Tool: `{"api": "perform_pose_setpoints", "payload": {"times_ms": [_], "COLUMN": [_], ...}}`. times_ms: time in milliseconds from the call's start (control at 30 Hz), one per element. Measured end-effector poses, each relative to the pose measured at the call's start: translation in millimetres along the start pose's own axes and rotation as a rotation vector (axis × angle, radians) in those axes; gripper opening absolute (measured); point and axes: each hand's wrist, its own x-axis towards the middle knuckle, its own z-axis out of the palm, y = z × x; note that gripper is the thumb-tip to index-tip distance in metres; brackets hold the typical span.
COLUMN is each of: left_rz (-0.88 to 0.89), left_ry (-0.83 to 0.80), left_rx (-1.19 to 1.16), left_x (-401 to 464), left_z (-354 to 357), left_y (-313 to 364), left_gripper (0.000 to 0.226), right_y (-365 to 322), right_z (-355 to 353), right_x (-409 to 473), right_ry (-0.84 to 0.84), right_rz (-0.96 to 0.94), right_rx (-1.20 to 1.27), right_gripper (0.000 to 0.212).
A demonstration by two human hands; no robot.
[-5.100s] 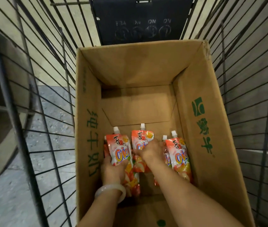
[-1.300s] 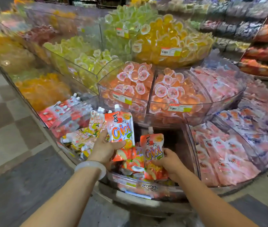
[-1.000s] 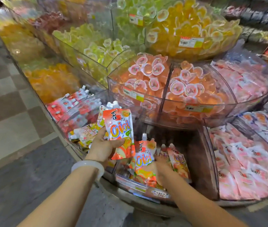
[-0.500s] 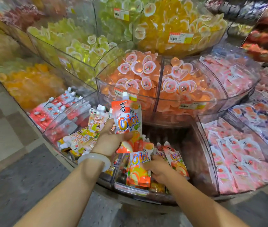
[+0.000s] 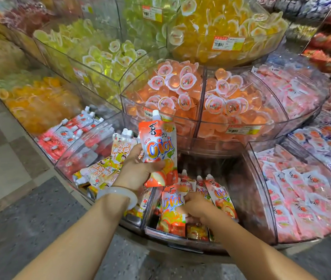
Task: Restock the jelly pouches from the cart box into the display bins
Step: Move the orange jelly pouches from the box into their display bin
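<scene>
My left hand (image 5: 135,171) grips an orange jelly pouch (image 5: 158,145) with a white spout, held upright above the front of the display. Below it is a clear display bin (image 5: 261,201) on the lowest tier, dark and mostly bare at its back. My right hand (image 5: 196,206) is inside that bin, fingers curled on the orange pouches (image 5: 172,211) that stand along its front. Two more of these pouches (image 5: 220,196) lean just right of the hand. The cart box is out of view.
Left of the bin lies a compartment of yellow pouches (image 5: 102,170), then red-and-white pouches (image 5: 69,134). Pink packets (image 5: 302,199) fill the bin on the right. Higher tiers hold orange jelly cups (image 5: 176,85), green cups (image 5: 104,57) and yellow cups (image 5: 221,25). Grey floor (image 5: 29,219) lies below.
Five seconds ago both hands were taking pouches in the cart box. Over the last second my right hand lowered its pouches into the bin; my left hand lifted its pouch slightly.
</scene>
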Motion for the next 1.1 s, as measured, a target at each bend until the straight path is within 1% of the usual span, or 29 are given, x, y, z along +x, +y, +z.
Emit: {"api": "perform_pose_setpoints", "payload": {"times_ms": [67, 200, 267, 333, 367, 433, 500, 567, 600, 633, 667, 700, 733, 767, 833, 867, 933, 1000, 1033, 1100], "left_rz": [-0.016, -0.029, -0.029, -0.026, -0.025, -0.025, -0.026, -0.026, -0.028, -0.030, -0.030, -0.028, -0.025, -0.022, -0.020, -0.020, -0.018, -0.016, -0.013, -0.017], "left_ry": [0.010, 0.009, 0.008, 0.006, 0.004, 0.000, -0.001, -0.006, -0.008, -0.012, -0.010, -0.013, -0.016, -0.017, -0.017, -0.013, -0.013, -0.023, -0.028, -0.055], "left_rx": [-0.015, -0.007, -0.004, 0.004, 0.012, 0.021, 0.024, 0.021, 0.022, 0.027, 0.030, 0.033, 0.032, 0.031, 0.033, 0.038, 0.039, 0.034, 0.032, 0.043], "left_x": [1, 4, 4, 5, 5, 5, 5, 3, 2, 1, 1, 0, -1, -2, -4, -5, -5, -7, -8, -10], "left_z": [1, 0, 0, 0, 0, 1, 1, 2, 2, 1, 1, 0, 0, 0, 1, 1, 2, 5, 7, 11], "left_y": [-1, -3, -2, -2, -2, -3, -3, -2, -1, 0, 0, 1, 1, 1, 2, 2, 1, -2, -3, -3], "left_gripper": [0.057, 0.056, 0.057, 0.057, 0.057, 0.058, 0.058, 0.060, 0.063, 0.065, 0.064, 0.061, 0.058, 0.056, 0.056, 0.056, 0.058, 0.057, 0.056, 0.051], "right_y": [1, 2, 6, 9, 9, 5, -2, -6, -7, -7, -6, -5, -3, -3, -1, -2, -3, -5, -5, -8], "right_z": [-1, 5, 6, 5, 5, 6, 5, 0, -3, -7, -10, -13, -15, -17, -20, -21, -22, -21, -20, -23], "right_x": [-1, 1, 3, 2, 1, -3, -7, -6, -6, -4, -2, -2, -1, -2, 3, 4, 4, 4, 2, -2], "right_ry": [0.000, 0.026, 0.008, -0.021, -0.041, -0.061, -0.046, 0.000, 0.028, 0.067, 0.096, 0.109, 0.110, 0.116, 0.129, 0.128, 0.139, 0.185, 0.215, 0.279], "right_rz": [0.014, 0.011, 0.026, 0.064, 0.076, 0.086, 0.079, 0.021, -0.032, -0.086, -0.124, -0.144, -0.160, -0.178, -0.224, -0.239, -0.275, -0.318, -0.319, -0.308], "right_rx": [0.011, 0.058, 0.136, 0.202, 0.205, 0.166, 0.080, -0.014, -0.022, -0.010, 0.018, 0.048, 0.060, 0.038, -0.046, -0.096, -0.212, -0.318, -0.332, -0.279], "right_gripper": [0.027, 0.021, 0.025, 0.035, 0.037, 0.034, 0.033, 0.031, 0.023, 0.016, 0.016, 0.016, 0.011, 0.008, 0.022, 0.026, 0.027, 0.031, 0.034, 0.039]}}
